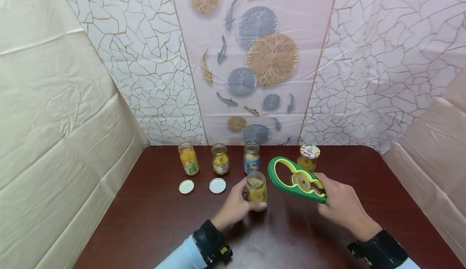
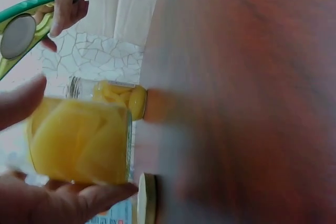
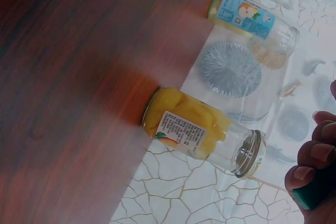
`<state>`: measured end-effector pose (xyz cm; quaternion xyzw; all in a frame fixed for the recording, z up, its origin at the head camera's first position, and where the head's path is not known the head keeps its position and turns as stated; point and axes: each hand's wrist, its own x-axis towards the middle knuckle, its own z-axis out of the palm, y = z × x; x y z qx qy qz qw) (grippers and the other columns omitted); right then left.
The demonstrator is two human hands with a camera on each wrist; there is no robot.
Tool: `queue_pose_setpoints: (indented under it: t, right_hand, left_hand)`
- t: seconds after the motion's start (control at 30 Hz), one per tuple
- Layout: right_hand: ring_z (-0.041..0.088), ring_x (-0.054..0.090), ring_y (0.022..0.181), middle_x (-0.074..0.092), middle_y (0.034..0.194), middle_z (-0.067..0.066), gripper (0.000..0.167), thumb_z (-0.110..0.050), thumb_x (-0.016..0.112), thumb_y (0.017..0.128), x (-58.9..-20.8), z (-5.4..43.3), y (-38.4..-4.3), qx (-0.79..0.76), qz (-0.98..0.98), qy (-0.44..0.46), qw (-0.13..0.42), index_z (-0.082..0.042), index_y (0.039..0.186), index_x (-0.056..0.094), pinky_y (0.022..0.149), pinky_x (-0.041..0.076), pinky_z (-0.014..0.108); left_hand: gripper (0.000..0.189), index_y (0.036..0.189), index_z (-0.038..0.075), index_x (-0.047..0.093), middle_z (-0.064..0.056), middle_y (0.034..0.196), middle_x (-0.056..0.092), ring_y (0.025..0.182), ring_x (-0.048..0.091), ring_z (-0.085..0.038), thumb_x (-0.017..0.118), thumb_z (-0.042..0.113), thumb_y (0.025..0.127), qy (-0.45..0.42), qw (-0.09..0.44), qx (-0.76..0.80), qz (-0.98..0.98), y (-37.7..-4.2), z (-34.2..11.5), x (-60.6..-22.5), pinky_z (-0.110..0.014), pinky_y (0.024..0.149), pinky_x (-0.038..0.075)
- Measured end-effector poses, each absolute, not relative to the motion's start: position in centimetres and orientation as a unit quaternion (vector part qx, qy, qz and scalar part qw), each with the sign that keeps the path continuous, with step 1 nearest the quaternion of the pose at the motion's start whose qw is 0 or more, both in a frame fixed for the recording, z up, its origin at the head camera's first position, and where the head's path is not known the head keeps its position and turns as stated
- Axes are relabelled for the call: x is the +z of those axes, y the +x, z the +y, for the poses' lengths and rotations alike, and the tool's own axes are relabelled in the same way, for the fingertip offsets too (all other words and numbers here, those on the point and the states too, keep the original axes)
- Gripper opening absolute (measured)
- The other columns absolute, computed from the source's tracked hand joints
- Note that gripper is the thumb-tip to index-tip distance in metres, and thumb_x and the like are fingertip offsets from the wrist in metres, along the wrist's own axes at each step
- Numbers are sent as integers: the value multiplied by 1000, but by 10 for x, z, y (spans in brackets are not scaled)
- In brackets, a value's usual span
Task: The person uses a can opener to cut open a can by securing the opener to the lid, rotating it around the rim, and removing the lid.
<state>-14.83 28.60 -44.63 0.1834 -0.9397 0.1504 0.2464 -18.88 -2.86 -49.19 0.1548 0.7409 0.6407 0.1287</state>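
Note:
My left hand (image 1: 236, 206) holds a lidless glass jar (image 1: 257, 194) of yellow fruit pieces, thumb and fingers on either side of it. In the left wrist view, the fruit in this jar (image 2: 79, 140) shows large and close. The right hand (image 1: 342, 202) grips a green jar opener (image 1: 300, 180) with a lime inner edge and a round gold-coloured centre, held up to the right of the jar. Behind the opener stands a jar with a patterned lid on (image 1: 308, 157); its yellow fruit and white label (image 3: 181, 129) face the right wrist camera.
Along the table's back stand three lidless jars: one with a green label (image 1: 189, 159), one of yellow fruit (image 1: 220, 159) and one with a blue label (image 1: 251, 157). Two white lids (image 1: 186, 187) lie in front of the left pair. A patterned cloth (image 1: 255, 58) hangs behind the dark red table (image 1: 164, 224).

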Motion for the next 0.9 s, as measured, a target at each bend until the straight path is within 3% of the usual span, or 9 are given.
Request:
queue_pose_setpoints:
  t: [0.17, 0.37, 0.43, 0.6, 0.9]
  right_hand:
    - [4, 53, 67, 73, 87, -1, 69, -3, 81, 59, -446, 285, -146, 155, -936, 192, 253, -10, 126, 64, 56, 43, 26]
    - [4, 51, 66, 73, 86, 0, 69, -2, 80, 60, -446, 285, -143, 157, -935, 189, 257, -10, 127, 64, 56, 42, 25]
    - [4, 52, 67, 73, 87, 0, 69, -2, 81, 60, -446, 285, -142, 159, -936, 185, 255, -9, 127, 64, 56, 43, 25]
    - [4, 52, 67, 73, 88, 0, 69, -2, 81, 60, -446, 285, -141, 162, -936, 183, 254, -10, 127, 64, 57, 42, 25]
    - [4, 51, 67, 72, 87, -1, 68, -2, 80, 61, -444, 287, -138, 162, -938, 178, 249, -10, 127, 64, 57, 42, 25]
  left_hand:
    - [63, 140, 32, 61, -1, 127, 74, 113, 72, -16, 91, 17, 86, 163, 101, 631, 751, -211, -13, -490, -34, 94, 59]
    - [56, 138, 27, 60, 1, 127, 70, 118, 70, -13, 89, 23, 90, 183, 112, 595, 775, -237, 6, -496, -32, 93, 60]
    - [48, 130, 26, 62, 2, 123, 70, 115, 68, -11, 88, 23, 91, 189, 112, 577, 787, -243, 11, -500, -32, 91, 59]
    - [33, 107, 17, 58, -1, 107, 67, 97, 64, -12, 86, 12, 90, 185, 108, 565, 797, -253, 18, -506, -30, 79, 54]
    - [30, 105, 15, 55, -1, 99, 59, 88, 56, -16, 76, -4, 93, 169, 104, 571, 797, -267, 30, -502, -29, 73, 48]
